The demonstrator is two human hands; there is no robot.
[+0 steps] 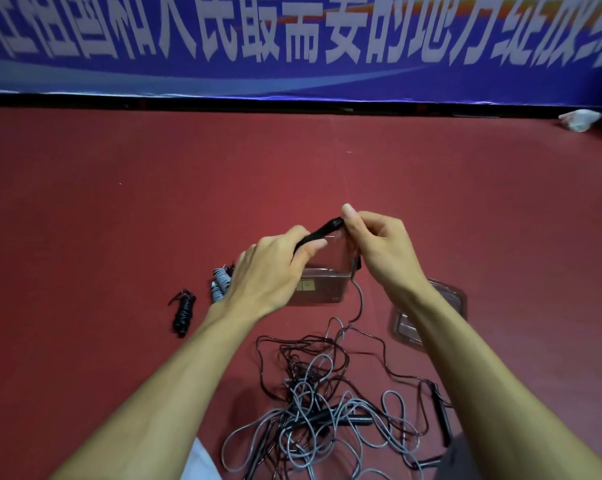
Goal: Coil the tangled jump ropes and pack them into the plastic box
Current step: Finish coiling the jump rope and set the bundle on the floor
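Note:
My left hand (270, 268) grips the lower end of a black jump-rope handle (322, 230), held up above the clear plastic box (323, 285). My right hand (379, 244) pinches the handle's upper tip. A grey cord (360, 299) hangs from near my right hand down to a tangled heap of grey and dark ropes (327, 403) on the red floor between my forearms. A coiled black rope (183, 311) lies left of the box. A coiled grey-and-black rope (220, 284) lies partly behind my left hand.
The box's clear lid (445, 303) lies to the right, partly behind my right forearm. A loose black handle (441, 414) lies at the heap's right edge. A blue banner wall (292, 64) closes off the far floor, with a white bag (578, 120) at its right end.

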